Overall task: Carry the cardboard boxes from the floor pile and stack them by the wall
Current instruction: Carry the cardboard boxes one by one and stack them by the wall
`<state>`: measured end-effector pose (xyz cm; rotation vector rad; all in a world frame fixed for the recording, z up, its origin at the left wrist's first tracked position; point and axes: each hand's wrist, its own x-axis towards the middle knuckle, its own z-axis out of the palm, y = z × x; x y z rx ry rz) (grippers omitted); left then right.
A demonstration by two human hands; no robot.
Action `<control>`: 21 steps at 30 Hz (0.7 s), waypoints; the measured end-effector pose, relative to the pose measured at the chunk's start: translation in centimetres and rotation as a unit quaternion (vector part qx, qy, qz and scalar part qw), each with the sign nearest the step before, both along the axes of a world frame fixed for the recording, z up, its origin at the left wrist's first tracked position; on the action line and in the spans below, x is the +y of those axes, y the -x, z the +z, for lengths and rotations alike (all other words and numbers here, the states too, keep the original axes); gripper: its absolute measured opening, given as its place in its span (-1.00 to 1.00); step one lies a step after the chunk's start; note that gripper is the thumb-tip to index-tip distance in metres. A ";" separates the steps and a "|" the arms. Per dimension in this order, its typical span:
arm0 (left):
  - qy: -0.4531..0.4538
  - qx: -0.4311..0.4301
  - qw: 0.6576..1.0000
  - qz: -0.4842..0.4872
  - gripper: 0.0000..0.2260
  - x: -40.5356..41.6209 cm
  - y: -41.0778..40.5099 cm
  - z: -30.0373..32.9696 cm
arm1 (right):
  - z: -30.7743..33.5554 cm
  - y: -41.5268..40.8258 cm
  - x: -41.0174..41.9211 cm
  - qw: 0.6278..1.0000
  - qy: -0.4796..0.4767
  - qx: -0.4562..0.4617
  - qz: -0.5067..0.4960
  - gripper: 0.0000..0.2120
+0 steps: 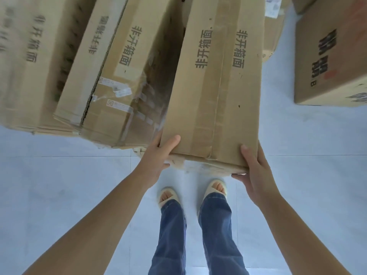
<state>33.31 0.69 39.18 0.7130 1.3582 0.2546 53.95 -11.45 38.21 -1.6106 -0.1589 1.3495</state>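
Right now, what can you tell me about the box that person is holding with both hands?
The long box is plain brown cardboard with black Chinese print in two lines and brownish tape along its top seam. Its near end looks worn and crumpled. The left hand and right hand grip its near corners, thumbs on top. It lies beside a taped box.

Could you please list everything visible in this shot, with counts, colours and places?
Held box: one, brown cardboard, black print, centre, gripped at its near end.
Stacked boxes: at least three, brown, taped and labelled, upper left beside the held box.
Separate box: one, brown with dark print and a red mark, upper right on the floor.
Further boxes: partly hidden, brown, top right behind the held box.
Floor: pale tiles.
Slippers: two, cream, lower centre.
Jeans: blue, lower centre.
Left hand: grips the held box's near left corner.
Right hand: grips its near right corner.
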 end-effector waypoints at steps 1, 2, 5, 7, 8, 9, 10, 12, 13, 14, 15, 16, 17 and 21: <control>-0.006 -0.010 1.000 -0.001 -0.61 -0.1 -0.4 1.7 | 1.8 -0.5 0.0 1.000 -0.005 -0.002 -0.007 -0.66; -0.015 -0.018 1.000 -0.002 -0.58 -0.1 -0.8 3.5 | 3.4 -1.0 -0.1 1.000 -0.009 -0.006 -0.015 -0.67; -0.042 -0.020 0.999 -0.005 -0.68 -0.5 -1.8 8.5 | 8.5 -1.6 -1.1 0.999 -0.018 -0.019 -0.028 -0.70; -0.054 -0.014 0.998 -0.016 -0.66 -1.0 -2.0 11.8 | 11.9 -1.4 -2.3 0.999 -0.020 -0.025 -0.033 -0.70; -0.062 -0.007 0.998 -0.026 -0.65 -1.3 -1.9 13.6 | 13.6 -1.1 -2.9 0.999 -0.022 -0.025 -0.037 -0.71; -0.067 -0.003 0.997 -0.039 -0.68 -1.7 -1.9 15.4 | 15.2 -0.8 -3.6 0.999 -0.027 -0.026 -0.040 -0.72; -0.074 -0.002 0.996 -0.052 -0.70 -2.0 -1.7 17.3 | 17.0 -0.5 -4.1 0.998 -0.036 -0.030 -0.039 -0.72; -0.085 -0.013 0.994 -0.062 -0.69 -2.6 -1.3 20.8 | 20.3 0.1 -5.0 0.997 -0.062 -0.045 -0.033 -0.73; -0.089 -0.022 0.994 -0.057 -0.70 -2.9 -0.9 22.3 | 21.9 0.3 -5.3 0.995 -0.074 -0.054 -0.029 -0.73; -0.095 -0.037 0.994 -0.048 -0.71 -3.3 -0.4 24.0 | 23.7 0.5 -5.5 0.994 -0.088 -0.066 -0.021 -0.72; -0.101 -0.055 0.993 -0.041 -0.65 -3.5 -0.2 25.3 | 25.1 0.6 -5.4 0.992 -0.099 -0.076 -0.015 -0.72; -0.115 -0.067 0.990 -0.035 -0.53 -3.6 0.0 26.5 | 26.4 0.5 -5.1 0.991 -0.108 -0.084 -0.012 -0.72; -0.134 -0.068 0.988 -0.028 -0.41 -3.8 0.3 28.1 | 27.9 0.5 -4.9 0.989 -0.118 -0.092 -0.009 -0.72; -0.201 -0.070 0.977 0.023 -0.27 -4.2 1.7 34.0 | 33.5 1.0 -3.0 0.977 -0.174 -0.123 0.024 -0.72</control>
